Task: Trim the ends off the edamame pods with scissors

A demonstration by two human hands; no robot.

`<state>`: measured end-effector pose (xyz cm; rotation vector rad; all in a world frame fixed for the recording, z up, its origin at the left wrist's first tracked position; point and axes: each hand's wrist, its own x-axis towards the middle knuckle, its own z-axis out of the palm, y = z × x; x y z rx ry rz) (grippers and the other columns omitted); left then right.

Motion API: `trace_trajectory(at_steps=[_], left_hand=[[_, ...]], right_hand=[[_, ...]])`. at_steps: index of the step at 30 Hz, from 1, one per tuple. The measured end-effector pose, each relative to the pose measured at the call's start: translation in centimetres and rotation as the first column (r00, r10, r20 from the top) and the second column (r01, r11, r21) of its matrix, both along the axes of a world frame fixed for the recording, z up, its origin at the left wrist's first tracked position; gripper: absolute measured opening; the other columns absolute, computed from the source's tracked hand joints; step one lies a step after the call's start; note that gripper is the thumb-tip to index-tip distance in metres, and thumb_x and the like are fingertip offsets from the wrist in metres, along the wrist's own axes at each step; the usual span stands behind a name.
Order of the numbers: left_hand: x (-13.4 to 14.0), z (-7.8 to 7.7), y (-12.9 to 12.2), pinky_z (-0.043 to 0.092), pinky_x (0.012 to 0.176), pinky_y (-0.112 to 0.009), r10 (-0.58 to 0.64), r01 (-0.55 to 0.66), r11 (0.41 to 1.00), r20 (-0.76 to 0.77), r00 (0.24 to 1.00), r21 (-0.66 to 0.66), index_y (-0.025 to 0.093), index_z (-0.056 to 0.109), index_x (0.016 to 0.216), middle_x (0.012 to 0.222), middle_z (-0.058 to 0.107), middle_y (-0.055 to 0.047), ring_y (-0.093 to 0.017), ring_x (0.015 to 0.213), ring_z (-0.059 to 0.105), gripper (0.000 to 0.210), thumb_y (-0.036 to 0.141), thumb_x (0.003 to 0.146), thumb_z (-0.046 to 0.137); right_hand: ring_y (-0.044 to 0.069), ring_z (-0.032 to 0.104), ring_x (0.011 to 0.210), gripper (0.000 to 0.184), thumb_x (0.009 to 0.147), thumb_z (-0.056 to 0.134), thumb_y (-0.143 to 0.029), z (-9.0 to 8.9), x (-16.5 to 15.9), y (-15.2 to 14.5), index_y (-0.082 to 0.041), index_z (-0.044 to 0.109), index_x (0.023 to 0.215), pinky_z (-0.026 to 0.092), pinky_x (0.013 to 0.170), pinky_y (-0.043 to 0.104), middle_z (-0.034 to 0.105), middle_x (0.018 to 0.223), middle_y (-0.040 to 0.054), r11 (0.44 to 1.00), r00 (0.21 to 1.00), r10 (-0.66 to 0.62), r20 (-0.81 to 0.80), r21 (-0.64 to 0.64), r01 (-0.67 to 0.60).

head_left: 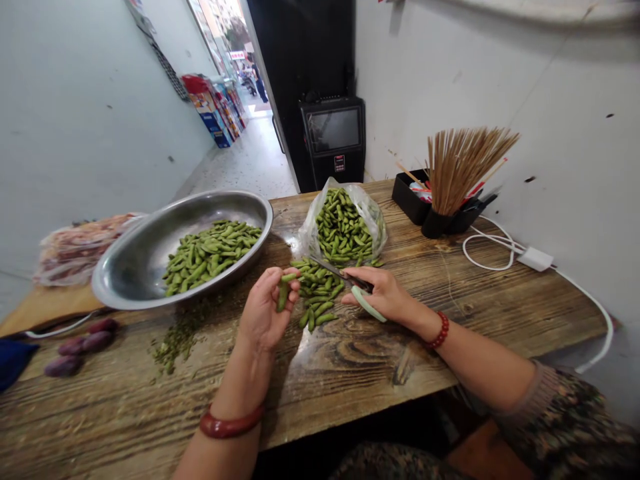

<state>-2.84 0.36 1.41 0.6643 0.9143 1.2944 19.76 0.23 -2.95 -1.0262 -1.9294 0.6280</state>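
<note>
Between the fingers of my left hand (265, 308) is a green edamame pod (284, 293). My right hand (383, 293) grips scissors (367, 301) with pale green handles; their dark blades point left, over loose pods. Behind them a clear plastic bag (375, 223) lies with its mouth toward me, full of edamame pods (343, 223), some spilling onto the wooden table (400, 353). To the left stands a wide steel basin (135, 257) with a heap of pods (213, 253) inside. Small green trimmings (175, 340) lie scattered in front of the basin.
Several purplish-red round items (83, 343) lie at left, near a blue object (15, 360). A plastic-wrapped bundle (83, 247) sits behind the basin. At right stand a black holder (436, 223) with thin brown sticks (460, 170) and a white adapter (535, 259) with its cable. A black speaker (334, 140) stands beyond the table.
</note>
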Motion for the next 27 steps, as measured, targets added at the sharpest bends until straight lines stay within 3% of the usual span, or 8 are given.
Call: trace_trajectory(at_steps=[4,9,11,14,17,19,24,27], left_hand=[[-0.4,0.3,0.0,0.05,0.056,-0.019,-0.007,0.006,0.998,-0.017,1.0,-0.056,0.018,0.05,0.077,0.069,0.058,0.003,-0.009,0.061,0.059,0.014,0.021,0.074,0.063],[0.2,-0.4,-0.2,0.027,0.037,-0.015,-0.126,0.161,0.985,-0.362,0.924,0.068,0.018,0.057,0.073,0.048,0.042,0.007,-0.006,0.039,0.036,0.015,0.027,0.073,0.069],[0.4,-1.0,-0.1,0.034,0.045,-0.019,-0.09,0.218,0.965,-0.6,0.795,0.144,0.017,0.064,0.071,0.052,0.052,0.003,-0.009,0.046,0.045,0.01,0.025,0.071,0.07],[0.4,-2.2,0.2,0.043,0.064,-0.025,0.08,0.317,0.906,-0.849,0.523,0.28,0.019,0.07,0.067,0.07,0.066,-0.004,-0.017,0.068,0.058,0.002,0.018,0.068,0.069],[0.4,-3.1,0.3,0.042,0.068,-0.029,0.152,0.433,0.862,-0.95,0.273,0.262,0.021,0.072,0.071,0.074,0.068,-0.006,-0.02,0.071,0.059,0.007,0.018,0.071,0.065],[0.3,-3.5,0.3,0.042,0.069,-0.03,0.15,0.467,0.856,-0.971,0.185,0.222,0.022,0.073,0.077,0.078,0.069,-0.007,-0.021,0.072,0.06,0.009,0.02,0.072,0.065],[0.2,-3.6,0.3,0.042,0.068,-0.029,0.136,0.502,0.836,-0.971,0.198,0.219,0.024,0.072,0.079,0.077,0.069,-0.006,-0.021,0.073,0.061,0.014,0.015,0.07,0.067],[0.3,-3.6,0.4,0.041,0.068,-0.029,0.131,0.523,0.83,-0.979,0.156,0.195,0.022,0.069,0.074,0.076,0.067,-0.005,-0.02,0.073,0.059,0.011,0.012,0.07,0.064]], right_hand=[[0.02,0.065,0.085,0.046,0.073,0.073,-0.041,0.1,0.0,0.0,-0.018,0.065,0.112,0.053,0.077,0.031,0.069,0.094,0.0073,1.0,1.0,-0.011,0.0,-0.016,0.011],[0.02,0.065,0.084,0.047,0.073,0.075,-0.038,0.2,0.0,-0.1,-0.017,0.065,0.114,0.052,0.077,0.03,0.069,0.098,0.0086,0.999,1.0,0.018,-0.002,-0.03,-0.018],[0.02,0.065,0.085,0.048,0.073,0.075,-0.038,0.2,0.0,-0.1,-0.017,0.065,0.114,0.052,0.077,0.031,0.069,0.098,0.0088,0.999,1.0,0.02,0.004,-0.025,-0.02],[0.02,0.065,0.086,0.047,0.073,0.074,-0.038,0.1,0.1,0.0,-0.017,0.065,0.114,0.053,0.079,0.032,0.069,0.098,0.0086,1.0,1.0,0.018,0.015,-0.015,-0.018],[0.02,0.066,0.085,0.048,0.073,0.074,-0.038,0.1,0.1,0.0,-0.017,0.064,0.114,0.053,0.079,0.031,0.069,0.098,0.0087,1.0,1.0,0.022,0.006,-0.016,-0.022],[0.019,0.066,0.084,0.047,0.073,0.074,-0.037,0.1,0.0,0.0,-0.017,0.064,0.115,0.053,0.078,0.031,0.069,0.099,0.0086,1.0,1.0,0.024,0.0,-0.019,-0.024],[0.02,0.065,0.086,0.046,0.073,0.075,-0.036,0.1,0.0,0.0,-0.017,0.064,0.114,0.053,0.079,0.031,0.069,0.099,0.0084,1.0,1.0,0.027,0.0,-0.014,-0.027],[0.02,0.066,0.087,0.047,0.072,0.075,-0.036,0.1,0.0,0.0,-0.016,0.064,0.114,0.053,0.079,0.031,0.069,0.1,0.0092,1.0,1.0,0.027,-0.001,-0.014,-0.027]])
